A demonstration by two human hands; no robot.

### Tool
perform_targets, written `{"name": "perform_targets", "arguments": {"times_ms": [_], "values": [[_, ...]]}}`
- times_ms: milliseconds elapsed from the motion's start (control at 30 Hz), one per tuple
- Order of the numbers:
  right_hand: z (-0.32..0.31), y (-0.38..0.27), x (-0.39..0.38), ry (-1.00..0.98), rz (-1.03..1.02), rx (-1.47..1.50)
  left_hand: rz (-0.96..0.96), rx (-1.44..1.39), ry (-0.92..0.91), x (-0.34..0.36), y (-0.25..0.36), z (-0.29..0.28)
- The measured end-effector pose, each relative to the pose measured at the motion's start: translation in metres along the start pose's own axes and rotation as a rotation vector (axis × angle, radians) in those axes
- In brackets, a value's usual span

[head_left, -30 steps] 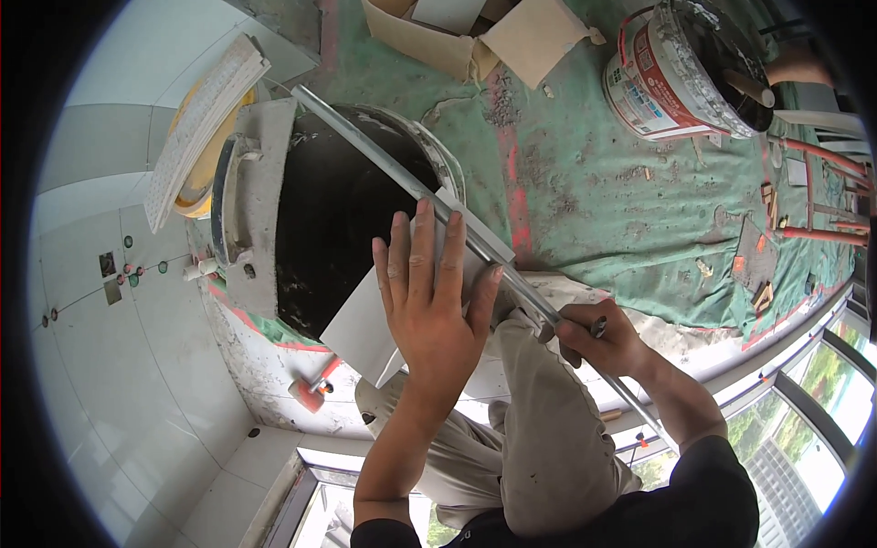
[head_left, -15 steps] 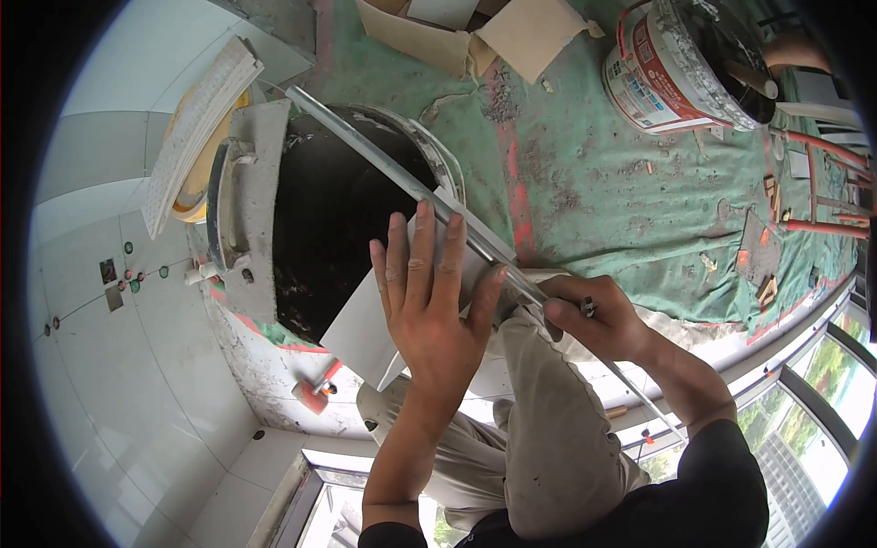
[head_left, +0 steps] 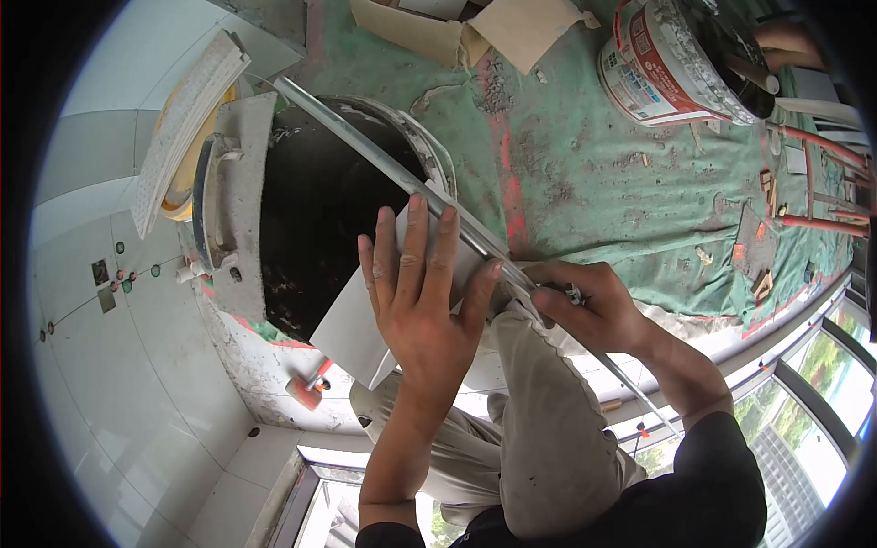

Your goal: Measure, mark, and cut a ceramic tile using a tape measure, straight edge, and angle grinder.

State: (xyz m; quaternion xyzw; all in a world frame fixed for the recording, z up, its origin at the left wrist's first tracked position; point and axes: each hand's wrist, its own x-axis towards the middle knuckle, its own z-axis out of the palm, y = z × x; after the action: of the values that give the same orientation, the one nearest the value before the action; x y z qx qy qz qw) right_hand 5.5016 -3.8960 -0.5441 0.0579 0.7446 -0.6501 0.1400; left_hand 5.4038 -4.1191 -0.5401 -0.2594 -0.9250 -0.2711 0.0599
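Note:
A long metal bar (head_left: pixel 365 155) runs diagonally from the far left, across a white tile piece (head_left: pixel 347 315), toward my right side. My left hand (head_left: pixel 422 306) lies on the tile with its fingers spread, thumb and fingertips close to the bar's edge. My right hand (head_left: pixel 589 306) is closed round the bar near my raised knee. A small metal part (head_left: pixel 575 295) shows above its thumb; its kind is unclear. Beneath the bar's far part and the tile stands a wide round container (head_left: pixel 437 157) with a dark inside.
Stacked tiles (head_left: pixel 189 132) lean at the left beside a grey board (head_left: pixel 245 183) with a handle. A red-headed mallet (head_left: pixel 304 391) lies near the wall. Green sheeting (head_left: pixel 603 192) covers the floor. Beyond are a cardboard box (head_left: pixel 411 32) and a paint bucket (head_left: pixel 653 78), with another person's arm (head_left: pixel 784 41) beside it.
The whole view has shifted slightly. My right hand has moved a little up along the bar, its fingers reaching farther forward. My left hand stays flat on the tile.

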Motion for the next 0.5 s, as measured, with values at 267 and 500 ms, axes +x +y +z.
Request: {"name": "perform_targets", "arguments": {"times_ms": [267, 500], "values": [[-0.0007, -0.0055, -0.0008, -0.024, 0.039, -0.001, -0.007, 0.005, -0.006, -0.0021, 0.0007, 0.0000], [-0.0008, -0.0036, 0.0004, 0.012, 0.034, 0.009, -0.009, 0.008, -0.006, -0.0035, -0.0001, 0.0020]]}}
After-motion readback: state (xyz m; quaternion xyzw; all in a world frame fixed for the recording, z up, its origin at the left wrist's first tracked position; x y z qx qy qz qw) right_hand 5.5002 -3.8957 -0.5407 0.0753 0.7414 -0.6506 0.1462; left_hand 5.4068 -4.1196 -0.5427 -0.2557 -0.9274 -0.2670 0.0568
